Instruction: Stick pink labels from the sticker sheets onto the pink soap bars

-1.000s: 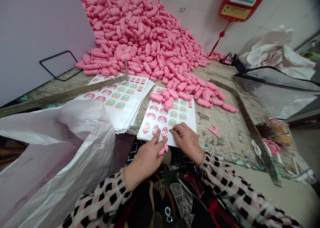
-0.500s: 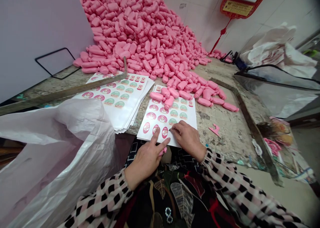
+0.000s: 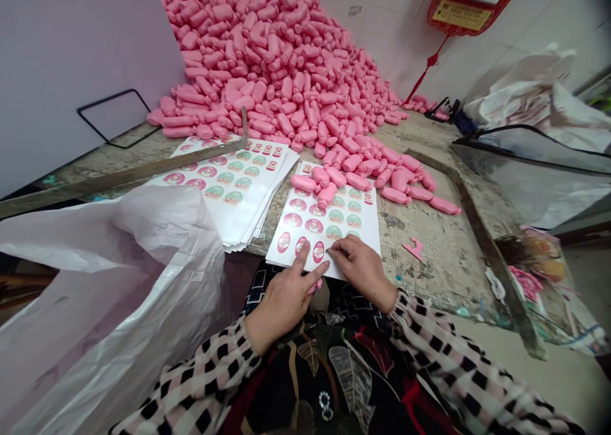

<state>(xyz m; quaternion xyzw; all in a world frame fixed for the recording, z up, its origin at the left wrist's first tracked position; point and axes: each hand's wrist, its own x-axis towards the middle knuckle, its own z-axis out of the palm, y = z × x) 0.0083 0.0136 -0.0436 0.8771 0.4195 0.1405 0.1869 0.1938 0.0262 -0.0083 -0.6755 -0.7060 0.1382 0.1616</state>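
My left hand (image 3: 285, 295) lies over the front edge of a sticker sheet (image 3: 367, 228), index finger and thumb spread on the paper. Under its palm shows part of a pink bottle (image 3: 314, 287), held by the curled fingers. My right hand (image 3: 361, 266) rests on the sheet's front right part, its thumb and fingertips pinched beside a pink oval sticker (image 3: 318, 251); something small and dark shows at the fingertips, too small to name. Several pink bottles (image 3: 327, 195) lie on the sheet's back part.
A large heap of pink bottles (image 3: 286, 72) fills the back. More sticker sheets (image 3: 224, 215) lie left, under a metal strip (image 3: 157, 169). A white plastic bag (image 3: 176, 250) hangs at the front left. A pink plastic piece (image 3: 413, 248) and another metal strip (image 3: 482, 231) are right.
The whole view has shifted slightly, with things appearing a little further right. Both hands keep nearly the same places on the sheet.
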